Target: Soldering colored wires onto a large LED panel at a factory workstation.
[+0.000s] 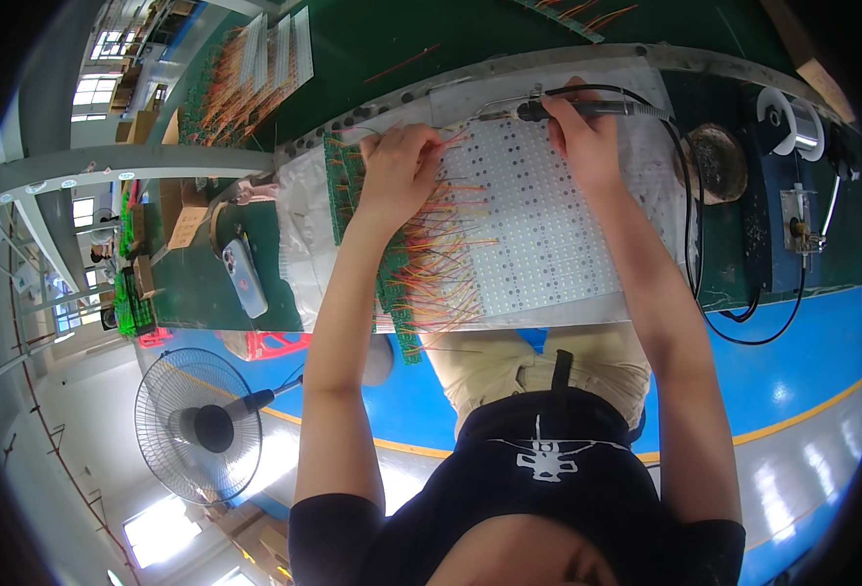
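Note:
A white panel dotted with small parts [538,225] lies on the bench in front of me. Along its left edge runs a green circuit strip [392,293] with many orange and red wires [441,264] fanning onto the panel. My left hand [397,166] rests curled on the wires at the panel's far left corner, its fingertips pinching an orange wire. My right hand [582,142] grips a black soldering iron [597,107] near the panel's far edge. The iron's metal tip points left toward my left fingertips.
The iron's black cable [694,254] loops right, past a round tip cleaner [719,161], a solder spool [792,122] and a small stand [800,220]. A phone [243,278] lies left of the panel. More wired boards [255,68] sit farther left. A floor fan [201,425] stands below.

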A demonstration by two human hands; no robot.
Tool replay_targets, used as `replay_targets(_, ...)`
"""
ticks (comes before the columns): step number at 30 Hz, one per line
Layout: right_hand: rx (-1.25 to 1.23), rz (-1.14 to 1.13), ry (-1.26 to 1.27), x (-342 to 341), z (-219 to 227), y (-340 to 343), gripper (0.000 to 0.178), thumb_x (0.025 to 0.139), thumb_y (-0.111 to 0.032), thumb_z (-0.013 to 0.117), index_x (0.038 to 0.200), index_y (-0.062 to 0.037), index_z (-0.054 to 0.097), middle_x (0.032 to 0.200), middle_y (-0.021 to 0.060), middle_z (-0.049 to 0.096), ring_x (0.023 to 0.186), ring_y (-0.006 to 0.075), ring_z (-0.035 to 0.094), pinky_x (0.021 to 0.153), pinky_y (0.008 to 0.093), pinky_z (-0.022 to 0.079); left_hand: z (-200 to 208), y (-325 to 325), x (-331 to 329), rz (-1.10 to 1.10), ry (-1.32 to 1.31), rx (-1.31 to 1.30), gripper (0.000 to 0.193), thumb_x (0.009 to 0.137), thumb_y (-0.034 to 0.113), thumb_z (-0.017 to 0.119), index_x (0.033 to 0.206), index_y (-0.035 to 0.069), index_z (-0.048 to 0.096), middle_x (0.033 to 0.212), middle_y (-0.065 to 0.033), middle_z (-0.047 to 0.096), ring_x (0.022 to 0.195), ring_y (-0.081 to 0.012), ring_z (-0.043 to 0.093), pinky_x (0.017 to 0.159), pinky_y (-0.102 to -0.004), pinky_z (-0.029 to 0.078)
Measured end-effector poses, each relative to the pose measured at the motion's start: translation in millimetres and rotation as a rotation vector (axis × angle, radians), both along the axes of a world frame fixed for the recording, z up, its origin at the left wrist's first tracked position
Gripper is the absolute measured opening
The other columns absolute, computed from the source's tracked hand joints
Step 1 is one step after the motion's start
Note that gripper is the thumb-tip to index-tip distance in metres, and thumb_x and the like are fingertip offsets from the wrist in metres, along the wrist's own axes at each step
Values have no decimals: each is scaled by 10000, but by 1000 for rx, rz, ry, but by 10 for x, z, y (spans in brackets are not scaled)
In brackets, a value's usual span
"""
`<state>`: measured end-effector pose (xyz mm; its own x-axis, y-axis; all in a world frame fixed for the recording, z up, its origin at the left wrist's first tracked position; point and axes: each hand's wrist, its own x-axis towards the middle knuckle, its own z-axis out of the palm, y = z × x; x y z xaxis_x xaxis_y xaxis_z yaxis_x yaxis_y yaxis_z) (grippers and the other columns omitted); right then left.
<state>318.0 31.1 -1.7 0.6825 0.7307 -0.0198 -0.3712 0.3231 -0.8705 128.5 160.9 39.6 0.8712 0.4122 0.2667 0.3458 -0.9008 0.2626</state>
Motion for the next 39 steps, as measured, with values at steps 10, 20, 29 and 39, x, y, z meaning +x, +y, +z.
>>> replay_targets(10, -2, 11, -31, -43, 33, -9, 127, 761, -46, 620, 701, -16, 512, 565, 15, 482, 426, 75, 433, 394, 217, 321, -186, 47, 33, 167, -72, -169, 113, 788, 160, 655, 800, 57, 608, 694, -27, 627, 617, -118, 595, 691, -256, 376)
replay_targets(20, 11, -1, -75, -34, -3, 0, 128, 766, -41, 605, 682, -22, 511, 570, 17, 491, 423, 73, 425, 393, 217, 308, -226, 62, 29, 218, -87, -263, 121, 789, 144, 649, 819, 31, 616, 675, -45, 622, 598, -113, 576, 638, -240, 422)
replay_targets(29, 14, 14, -73, -39, 15, -7, 125, 764, -30, 607, 687, -23, 510, 577, 19, 491, 421, 70, 418, 389, 219, 309, -163, 32, 45, 209, -47, -222, 125, 795, 163, 641, 827, 44, 619, 707, -39, 638, 613, -119, 592, 701, -254, 400)
replay_targets(39, -29, 9, -98, -50, 24, -13, 143, 773, -30, 604, 678, -20, 497, 571, 13, 480, 427, 63, 408, 400, 213, 310, -165, 37, 39, 220, -31, -229, 127, 792, 176, 650, 830, 58, 625, 724, -24, 648, 621, -119, 605, 765, -258, 358)
